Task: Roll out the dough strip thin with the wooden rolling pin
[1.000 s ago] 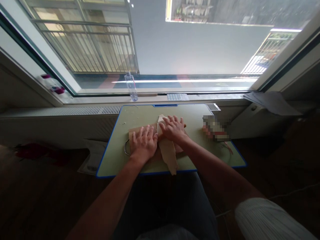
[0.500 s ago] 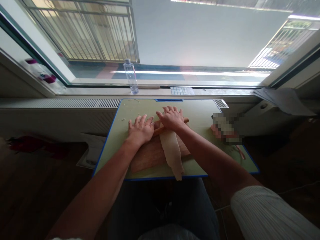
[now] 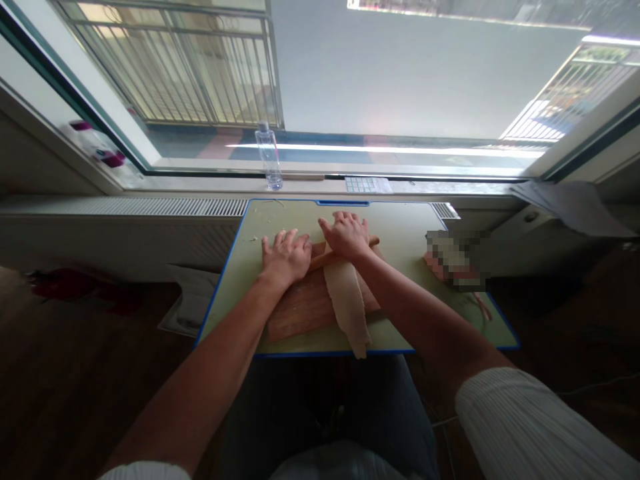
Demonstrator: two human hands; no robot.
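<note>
**Two bare hands bearing down on a rolling pin by a sunlit window**

A person in pale ribbed sleeves is leaning over a light-green, blue-edged table [image 3: 405, 223], both palms lying flat on a wooden rolling pin [image 3: 323, 260]. The left hand [image 3: 286, 256] is resting over the pin's left end, its fingers spreading outward and grasping nothing. The right hand [image 3: 346, 235] is covering the pin nearer its other end, fingers extending forward, likewise unclenched; the pin's tip is poking out just beside it.

Under the pin, a long strip of dough [image 3: 347, 303] is lying across a wooden cutting board [image 3: 303, 309], its ragged near end hanging over the table's front edge. The board is sitting at a slant beneath the forearms. Small scraps [image 3: 254, 238] are dotting the table beyond the left hand, while an object [image 3: 453, 260] obscured by pixelation is lying toward the right edge.

On the windowsill [image 3: 305, 184], a clear plastic bottle [image 3: 270, 160] is standing upright near a gridded white card [image 3: 367, 185]. A purple-capped bottle [image 3: 100, 147] is occupying the corner at left, and papers [image 3: 575, 207] are drooping at far right.
</note>
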